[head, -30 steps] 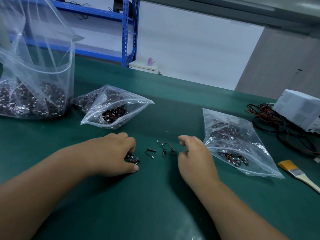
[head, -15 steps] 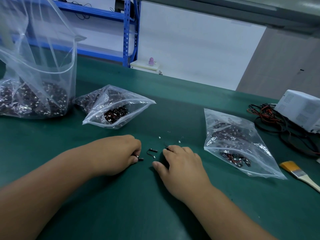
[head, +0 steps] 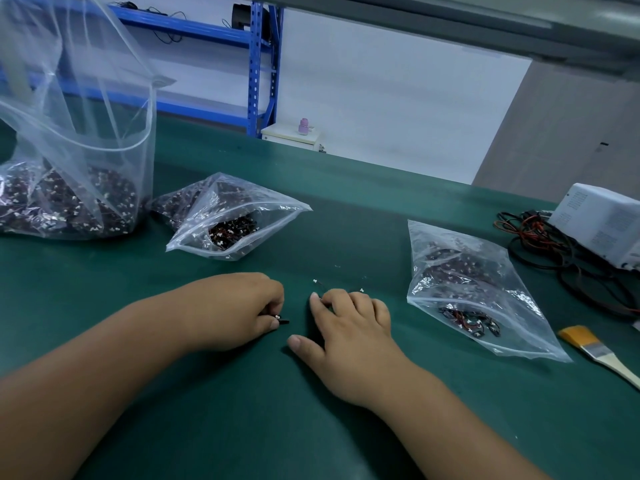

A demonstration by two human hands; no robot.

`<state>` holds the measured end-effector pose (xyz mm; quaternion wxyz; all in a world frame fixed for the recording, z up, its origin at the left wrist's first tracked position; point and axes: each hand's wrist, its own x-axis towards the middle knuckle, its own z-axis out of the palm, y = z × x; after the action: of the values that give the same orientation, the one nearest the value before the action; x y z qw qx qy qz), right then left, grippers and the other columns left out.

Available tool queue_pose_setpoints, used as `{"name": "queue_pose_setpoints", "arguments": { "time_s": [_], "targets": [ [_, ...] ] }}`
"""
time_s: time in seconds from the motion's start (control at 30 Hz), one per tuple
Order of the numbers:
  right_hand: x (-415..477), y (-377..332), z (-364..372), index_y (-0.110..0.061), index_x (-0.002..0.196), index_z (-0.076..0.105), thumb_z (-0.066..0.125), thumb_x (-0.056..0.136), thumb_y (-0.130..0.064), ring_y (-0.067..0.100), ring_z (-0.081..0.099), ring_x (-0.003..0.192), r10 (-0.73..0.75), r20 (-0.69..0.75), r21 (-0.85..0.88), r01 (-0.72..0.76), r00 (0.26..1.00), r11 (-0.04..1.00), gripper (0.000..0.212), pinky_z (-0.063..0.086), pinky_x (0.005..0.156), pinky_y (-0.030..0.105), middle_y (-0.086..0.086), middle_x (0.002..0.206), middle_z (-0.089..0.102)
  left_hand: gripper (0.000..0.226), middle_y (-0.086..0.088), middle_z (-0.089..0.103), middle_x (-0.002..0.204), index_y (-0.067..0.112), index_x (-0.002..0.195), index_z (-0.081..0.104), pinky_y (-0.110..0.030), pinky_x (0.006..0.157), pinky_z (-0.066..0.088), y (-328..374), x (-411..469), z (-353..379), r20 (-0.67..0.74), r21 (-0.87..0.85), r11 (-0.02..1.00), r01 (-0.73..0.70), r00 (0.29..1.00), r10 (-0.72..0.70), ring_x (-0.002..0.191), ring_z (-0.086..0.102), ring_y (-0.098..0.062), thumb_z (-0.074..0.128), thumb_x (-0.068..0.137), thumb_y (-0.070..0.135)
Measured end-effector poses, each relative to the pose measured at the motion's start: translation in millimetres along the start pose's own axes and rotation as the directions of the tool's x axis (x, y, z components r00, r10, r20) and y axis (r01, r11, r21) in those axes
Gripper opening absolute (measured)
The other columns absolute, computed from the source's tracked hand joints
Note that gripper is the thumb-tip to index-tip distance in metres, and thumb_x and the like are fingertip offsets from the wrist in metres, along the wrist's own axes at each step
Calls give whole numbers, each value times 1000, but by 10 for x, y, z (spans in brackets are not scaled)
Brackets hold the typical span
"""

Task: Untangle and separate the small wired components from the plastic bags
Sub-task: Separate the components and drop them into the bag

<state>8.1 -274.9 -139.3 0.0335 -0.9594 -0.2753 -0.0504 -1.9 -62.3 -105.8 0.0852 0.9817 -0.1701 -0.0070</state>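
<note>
On the dark green mat (head: 214,427), your left hand (head: 239,313) grasps small black wired components (head: 281,319). Your right hand (head: 349,329) curls over a white-tipped wire (head: 316,282); whether it grips, I cannot tell.

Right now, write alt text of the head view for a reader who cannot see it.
A person's left hand grips small wired components on a green mat while the right hand presses its fingertips on another wired piece. A tall bag, a middle bag and a right bag, all clear and holding such parts, lie around them, with a brush at right.
</note>
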Motion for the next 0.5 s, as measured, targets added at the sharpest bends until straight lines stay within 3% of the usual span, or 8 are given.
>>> {"name": "queue_pose_setpoints", "arguments": {
  "time_s": [0.1, 0.17, 0.23, 0.3, 0.33, 0.43, 0.47, 0.5],
  "targets": [
    [29, 4, 1, -29, 157, 1, 14, 76, -82, 20, 19, 136, 62, -3, 125, -61, 998, 990, 98, 11, 115, 44, -11, 149, 24, 12, 18, 54, 89, 37, 88, 52, -22, 77, 44, 17, -2, -12, 2, -24, 999, -34, 999, 34, 83, 50, 3, 61, 89, 46],
    [37, 47, -17, -31, 156, -3, 36, 81, -73, 18, 24, 135, 177, -102, 280, -143, 979, 949, 95, 17, 114, 44, -13, 149, 26, 13, 18, 56, 87, 36, 88, 55, -21, 75, 45, 34, -5, -10, 3, -47, 997, -59, 998, 59, 81, 51, 4, 63, 88, 46],
    [37, 141, -22, -30, 156, 11, 58, 85, -43, 17, 36, 130, 354, -197, 467, -230, 914, 854, 86, 27, 113, 42, -13, 140, 40, 14, 18, 57, 86, 35, 87, 57, -18, 71, 44, 55, -7, 7, 3, -70, 994, -81, 997, 82, 81, 51, 6, 64, 87, 47],
    [16, 210, -49, -30, 148, 35, 59, 82, -17, 14, 49, 116, 479, -186, 649, -260, 858, 716, 71, 39, 107, 42, -17, 122, 50, 13, 19, 57, 86, 35, 86, 58, -12, 67, 40, 80, -4, 36, -6, -86, 991, -106, 994, 106, 84, 50, 8, 64, 88, 47],
    [1, 218, -60, -30, 137, 48, 57, 80, -12, 13, 53, 105, 482, -190, 675, -242, 855, 696, 60, 44, 100, 42, -18, 110, 52, 12, 19, 57, 86, 36, 86, 58, -10, 66, 37, 94, 0, 52, -14, -95, 989, -117, 993, 116, 85, 49, 8, 64, 88, 47],
    [-56, 128, -96, -26, 91, 70, 59, 79, -19, 11, 55, 79, 311, -324, 567, -81, 894, 820, 18, 50, 79, 39, -13, 80, 57, 11, 19, 54, 87, 38, 85, 54, -11, 70, 37, 148, 15, 85, -52, -128, 982, -142, 989, 136, 84, 48, 7, 63, 90, 42],
    [-79, 77, -110, -24, 83, 70, 57, 81, -30, 11, 55, 75, 232, -348, 522, -17, 908, 853, 14, 50, 76, 38, -11, 75, 58, 11, 19, 54, 87, 37, 85, 54, -14, 73, 40, 166, 22, 91, -69, -143, 979, -147, 988, 138, 84, 48, 6, 63, 91, 41],
    [-98, 38, -112, -24, 81, 69, 53, 84, -43, 11, 55, 74, 158, -346, 475, 27, 925, 879, 25, 48, 74, 38, -10, 72, 57, 10, 18, 54, 88, 36, 86, 54, -17, 76, 42, 181, 28, 94, -85, -165, 975, -149, 987, 136, 85, 49, 5, 63, 91, 39]
  ]
}}
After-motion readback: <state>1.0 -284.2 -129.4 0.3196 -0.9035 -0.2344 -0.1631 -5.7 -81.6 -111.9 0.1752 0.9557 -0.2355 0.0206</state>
